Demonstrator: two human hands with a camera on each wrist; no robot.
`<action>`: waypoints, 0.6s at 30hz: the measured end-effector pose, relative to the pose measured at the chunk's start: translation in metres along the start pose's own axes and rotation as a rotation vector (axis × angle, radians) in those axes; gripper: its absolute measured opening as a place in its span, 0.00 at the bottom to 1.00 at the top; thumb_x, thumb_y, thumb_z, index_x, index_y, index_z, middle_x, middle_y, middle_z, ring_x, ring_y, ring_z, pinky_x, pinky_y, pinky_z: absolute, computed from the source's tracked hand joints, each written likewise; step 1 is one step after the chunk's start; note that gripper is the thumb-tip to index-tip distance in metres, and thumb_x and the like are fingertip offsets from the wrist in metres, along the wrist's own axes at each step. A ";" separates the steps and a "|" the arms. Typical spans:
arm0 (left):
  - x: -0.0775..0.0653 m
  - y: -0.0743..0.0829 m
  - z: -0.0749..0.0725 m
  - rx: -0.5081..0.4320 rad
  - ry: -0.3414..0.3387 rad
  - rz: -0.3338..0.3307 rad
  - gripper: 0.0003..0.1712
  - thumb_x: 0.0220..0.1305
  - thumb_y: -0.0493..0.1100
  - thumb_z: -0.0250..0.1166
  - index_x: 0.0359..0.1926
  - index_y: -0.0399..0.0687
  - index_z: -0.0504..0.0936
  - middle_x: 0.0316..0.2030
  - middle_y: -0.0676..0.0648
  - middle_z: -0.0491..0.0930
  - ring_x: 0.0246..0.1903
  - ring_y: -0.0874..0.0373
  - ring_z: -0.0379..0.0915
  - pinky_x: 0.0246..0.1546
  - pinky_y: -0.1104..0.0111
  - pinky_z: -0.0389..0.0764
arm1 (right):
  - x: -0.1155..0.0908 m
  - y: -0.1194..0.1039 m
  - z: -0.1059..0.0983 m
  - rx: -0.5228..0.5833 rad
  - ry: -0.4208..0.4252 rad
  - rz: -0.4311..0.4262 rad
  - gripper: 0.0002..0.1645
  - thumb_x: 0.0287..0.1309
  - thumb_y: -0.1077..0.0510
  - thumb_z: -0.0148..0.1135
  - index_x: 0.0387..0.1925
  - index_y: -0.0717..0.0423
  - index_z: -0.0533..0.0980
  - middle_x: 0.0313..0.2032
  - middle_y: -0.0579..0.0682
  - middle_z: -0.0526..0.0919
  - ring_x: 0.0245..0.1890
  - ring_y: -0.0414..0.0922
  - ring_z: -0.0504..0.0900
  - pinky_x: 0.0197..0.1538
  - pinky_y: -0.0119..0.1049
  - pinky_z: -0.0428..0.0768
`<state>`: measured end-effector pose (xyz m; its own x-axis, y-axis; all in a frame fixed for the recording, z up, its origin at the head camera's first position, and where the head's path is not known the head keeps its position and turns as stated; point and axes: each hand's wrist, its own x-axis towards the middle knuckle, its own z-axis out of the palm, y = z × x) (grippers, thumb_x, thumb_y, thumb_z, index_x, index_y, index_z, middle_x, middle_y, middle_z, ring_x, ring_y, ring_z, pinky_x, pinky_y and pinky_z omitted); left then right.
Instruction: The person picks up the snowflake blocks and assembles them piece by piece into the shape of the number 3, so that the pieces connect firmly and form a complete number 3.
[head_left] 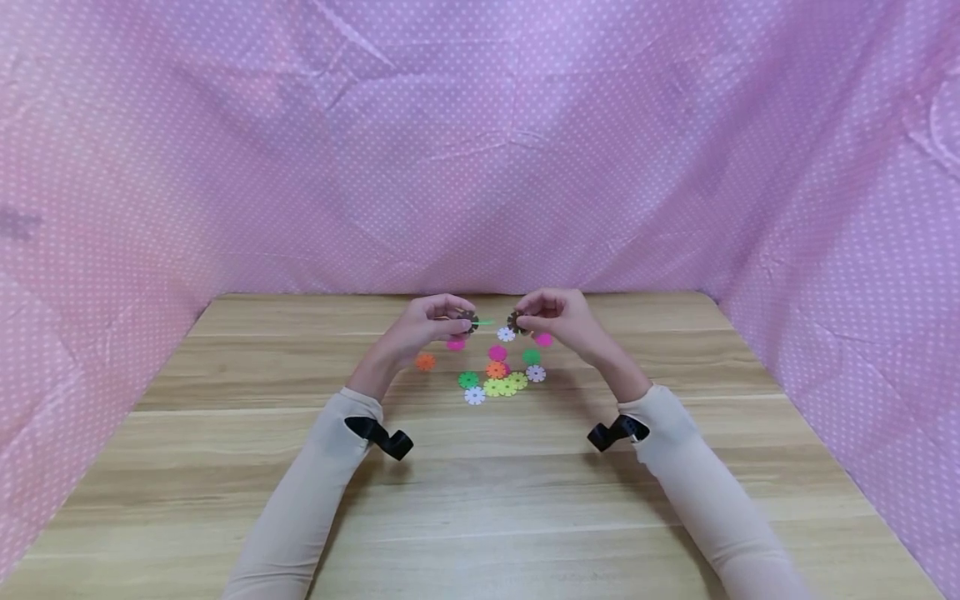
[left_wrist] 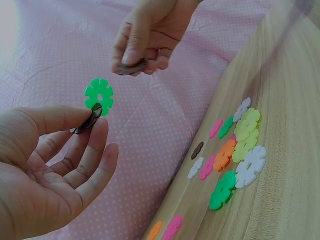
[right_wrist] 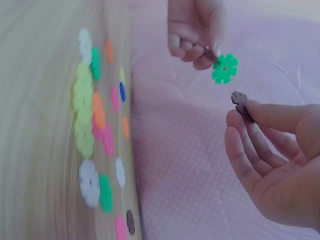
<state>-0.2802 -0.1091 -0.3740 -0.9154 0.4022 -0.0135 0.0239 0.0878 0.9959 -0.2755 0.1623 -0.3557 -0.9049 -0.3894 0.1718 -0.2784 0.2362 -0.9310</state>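
Left hand [left_wrist: 47,192] pinches a brown slotted disc [left_wrist: 90,121] between thumb and fingers; a green disc [left_wrist: 100,91] projects from it, touching. Right hand [right_wrist: 285,175] pinches a second brown disc [right_wrist: 241,104], apart from the green one. Both hands are raised over the wooden table [head_left: 480,500], where multicoloured loose discs [head_left: 497,370] lie, some overlapping.

Left hand [head_left: 431,322]: pinches a dark disc [head_left: 474,316]; a green piece [head_left: 485,322] sticks out from it
Right hand [head_left: 564,322]: pinches another dark disc [head_left: 513,321]
Table [head_left: 495,492]: wooden, bright flower discs [head_left: 496,370] lie on it
Cloth [head_left: 480,167]: pink with white dots
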 end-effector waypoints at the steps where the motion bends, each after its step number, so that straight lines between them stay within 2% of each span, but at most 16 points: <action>1: 0.000 0.000 0.000 0.000 0.000 -0.003 0.21 0.69 0.32 0.64 0.61 0.31 0.76 0.40 0.47 0.79 0.41 0.60 0.83 0.51 0.64 0.86 | 0.001 -0.001 0.002 0.033 0.016 0.008 0.14 0.61 0.69 0.68 0.47 0.72 0.80 0.34 0.51 0.88 0.30 0.41 0.87 0.36 0.33 0.88; 7: -0.002 0.000 0.000 0.004 -0.009 -0.004 0.20 0.68 0.32 0.65 0.60 0.34 0.77 0.39 0.48 0.80 0.39 0.59 0.83 0.57 0.50 0.83 | 0.002 0.001 0.009 0.134 0.068 0.049 0.14 0.61 0.70 0.67 0.47 0.73 0.77 0.32 0.45 0.88 0.31 0.40 0.88 0.43 0.40 0.90; 10: -0.002 -0.001 0.000 0.007 -0.013 0.004 0.19 0.68 0.32 0.65 0.59 0.35 0.78 0.39 0.48 0.80 0.39 0.59 0.83 0.57 0.48 0.83 | 0.002 0.004 0.011 0.159 0.077 0.058 0.13 0.61 0.70 0.67 0.47 0.72 0.77 0.32 0.46 0.89 0.32 0.40 0.89 0.44 0.43 0.89; 18: 0.000 -0.003 0.001 0.000 -0.014 -0.005 0.19 0.69 0.33 0.64 0.59 0.34 0.78 0.39 0.49 0.81 0.38 0.60 0.83 0.62 0.39 0.76 | -0.001 0.008 0.016 0.200 0.100 0.048 0.12 0.61 0.71 0.67 0.45 0.72 0.76 0.32 0.48 0.90 0.31 0.41 0.89 0.43 0.41 0.90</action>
<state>-0.2798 -0.1088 -0.3769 -0.9099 0.4143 -0.0200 0.0190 0.0898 0.9958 -0.2714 0.1503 -0.3684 -0.9458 -0.2891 0.1478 -0.1741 0.0673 -0.9824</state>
